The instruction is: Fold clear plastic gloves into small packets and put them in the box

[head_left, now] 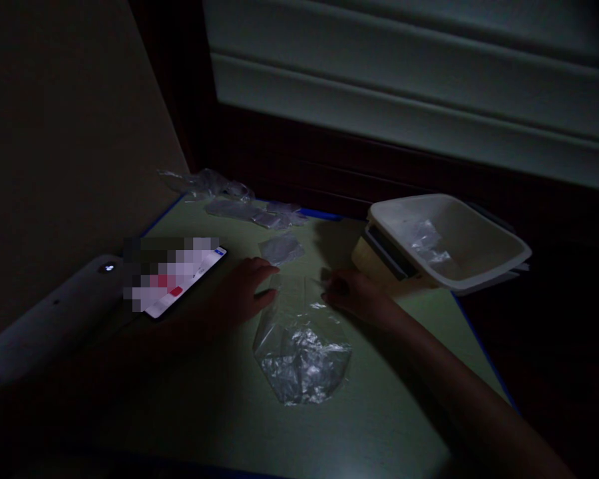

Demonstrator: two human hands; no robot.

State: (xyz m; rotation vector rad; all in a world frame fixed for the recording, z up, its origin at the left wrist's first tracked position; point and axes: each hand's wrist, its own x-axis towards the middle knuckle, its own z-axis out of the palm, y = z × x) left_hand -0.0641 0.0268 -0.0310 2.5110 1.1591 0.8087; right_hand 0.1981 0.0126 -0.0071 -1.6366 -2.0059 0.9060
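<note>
A clear plastic bag (304, 359) lies spread on the pale table, its lower part crinkled and shiny. At the upper left edge of the bag is my left hand (247, 289), thumb and forefinger apart with a gap between them. My right hand (359, 299) is across from it, fingers curled and pinched at the bag's upper right edge. Dim light blurs the exact contact of the fingertips. Just beyond the hands lies a small flat translucent packet (282, 248).
A white-rimmed plastic bin (479, 266) with clear plastic inside stands at the right. Crumpled clear bags (209, 184) and flat packets (232, 209) lie along the back. A lit phone (199, 276) and a long white device (54, 316) are at left. Blue edging borders the table (304, 439).
</note>
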